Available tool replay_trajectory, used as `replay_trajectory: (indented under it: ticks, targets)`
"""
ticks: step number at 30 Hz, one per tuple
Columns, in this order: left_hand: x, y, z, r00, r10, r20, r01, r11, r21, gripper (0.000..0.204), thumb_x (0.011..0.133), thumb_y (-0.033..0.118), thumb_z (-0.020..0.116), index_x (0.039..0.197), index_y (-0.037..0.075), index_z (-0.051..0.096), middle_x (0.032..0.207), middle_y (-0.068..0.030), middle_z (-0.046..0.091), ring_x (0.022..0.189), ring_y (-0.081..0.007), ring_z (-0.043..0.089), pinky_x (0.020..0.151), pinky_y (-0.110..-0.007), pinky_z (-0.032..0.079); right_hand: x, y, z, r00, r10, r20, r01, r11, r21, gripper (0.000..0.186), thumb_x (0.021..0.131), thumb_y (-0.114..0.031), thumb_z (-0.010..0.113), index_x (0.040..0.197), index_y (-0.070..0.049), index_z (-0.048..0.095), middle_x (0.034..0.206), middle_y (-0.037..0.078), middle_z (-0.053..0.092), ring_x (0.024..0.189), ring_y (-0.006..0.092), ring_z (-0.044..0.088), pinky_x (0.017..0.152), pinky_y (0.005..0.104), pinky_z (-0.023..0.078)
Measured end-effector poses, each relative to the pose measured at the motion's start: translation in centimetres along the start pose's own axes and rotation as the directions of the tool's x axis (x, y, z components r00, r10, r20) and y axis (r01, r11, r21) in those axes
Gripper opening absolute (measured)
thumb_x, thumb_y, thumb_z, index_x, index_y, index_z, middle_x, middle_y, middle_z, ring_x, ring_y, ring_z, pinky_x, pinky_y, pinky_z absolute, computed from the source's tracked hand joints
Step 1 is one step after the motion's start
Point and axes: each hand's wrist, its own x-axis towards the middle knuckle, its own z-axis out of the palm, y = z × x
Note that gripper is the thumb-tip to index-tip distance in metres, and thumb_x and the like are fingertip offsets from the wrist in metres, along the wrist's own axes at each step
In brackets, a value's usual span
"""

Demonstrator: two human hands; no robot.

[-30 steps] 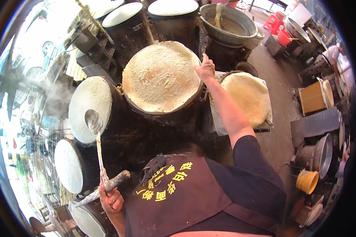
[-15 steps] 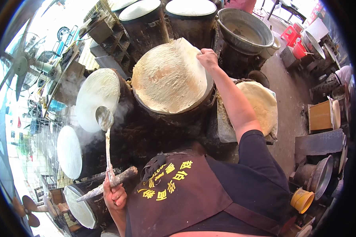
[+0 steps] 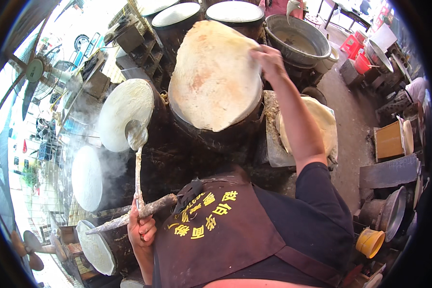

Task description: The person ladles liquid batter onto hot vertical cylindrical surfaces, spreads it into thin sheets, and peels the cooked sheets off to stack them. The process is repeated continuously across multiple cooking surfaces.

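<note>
My right hand (image 3: 270, 62), slightly blurred, pinches the right edge of a large thin pancake (image 3: 216, 72). Lightly browned patches show on the pancake, whose far side is lifted while its near part hangs over the round griddle atop a dark drum stove (image 3: 209, 137). In my closed left hand (image 3: 141, 230) are two tools. One is a long-handled ladle (image 3: 137, 134), its batter-smeared bowl over the edge of a pale, steaming pancake (image 3: 122, 110). The other is a batter-crusted, pointed scraper (image 3: 115, 223) with a thick wooden handle, lying crosswise.
Pale pancakes (image 3: 87, 177) cover other drum griddles at the left and far side. A large metal basin (image 3: 297, 41) stands at the far right. Beneath my right forearm lie stacked pancakes (image 3: 321, 125) on a board. A fan (image 3: 33, 69) is at the left, a yellow bucket (image 3: 369, 242) at the right.
My right hand has moved slightly right, lifting the pancake so its far side rises off the griddle. The ladle has shifted a little right in view with my left hand.
</note>
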Motion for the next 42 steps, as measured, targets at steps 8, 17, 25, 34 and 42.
replay_trajectory:
  ticks: [8,17,25,34,42]
  targets:
    - [-0.7,0.7,-1.3,0.999,-0.023,0.041,0.019,0.996,0.093,0.046,0.100,0.024,0.041,0.144,0.028,0.030,0.065,0.0005,0.038,0.041,-0.0041,0.032,0.027,-0.018,0.032,0.1,-3.7,-25.7,0.950,-0.175,-0.257,-0.040,0.751,-0.659,0.026,0.076,-0.025,0.070,0.094,-0.007,0.072,0.083,0.007,0.071,0.077,0.0155,0.066,0.070,0.0300,0.051]
    - [-0.4,-0.9,-1.6,0.982,-0.119,0.148,0.097,0.984,0.147,0.042,0.102,0.030,0.034,0.144,0.022,0.030,0.068,0.0000,0.037,0.040,-0.0039,0.036,0.026,-0.018,0.036,-10.3,-2.7,-21.9,0.837,-0.546,-0.042,0.119,0.257,-0.959,0.018,0.089,-0.020,0.049,0.083,-0.010,0.063,0.074,0.016,0.062,0.077,0.0342,0.064,0.066,0.0459,0.052]
    - [-2.3,-6.8,1.8,1.000,0.010,0.002,-0.011,0.992,0.126,0.038,0.101,0.037,0.036,0.124,0.011,0.051,0.058,0.0007,0.040,0.035,-0.0045,0.032,0.023,-0.019,0.029,-23.1,24.3,-19.3,0.941,-0.328,-0.086,-0.014,0.215,-0.976,0.011,0.077,-0.017,0.056,0.071,-0.016,0.065,0.085,0.004,0.062,0.085,0.0251,0.058,0.073,0.0391,0.046]
    - [-6.3,-15.6,4.1,0.991,0.099,-0.094,-0.110,0.986,-0.127,0.042,0.100,0.042,0.038,0.094,0.002,0.051,0.056,0.0020,0.033,0.034,-0.0071,0.033,0.022,-0.021,0.029,-25.2,31.0,-21.3,0.975,-0.219,-0.030,0.042,0.319,-0.947,0.008,0.073,-0.015,0.056,0.074,-0.014,0.065,0.087,0.004,0.062,0.088,0.0265,0.059,0.074,0.0407,0.047]
    - [-6.4,-18.3,-0.1,0.988,0.153,-0.028,-0.155,0.983,-0.095,0.046,0.099,0.019,0.045,0.141,0.030,0.030,0.066,-0.0011,0.041,0.041,-0.0053,0.036,0.029,-0.019,0.035,-21.4,18.9,-12.6,0.916,0.159,0.368,0.071,0.840,-0.538,0.039,0.076,-0.013,0.073,0.113,-0.007,0.062,0.104,0.012,0.063,0.096,0.0249,0.061,0.083,0.0357,0.049]
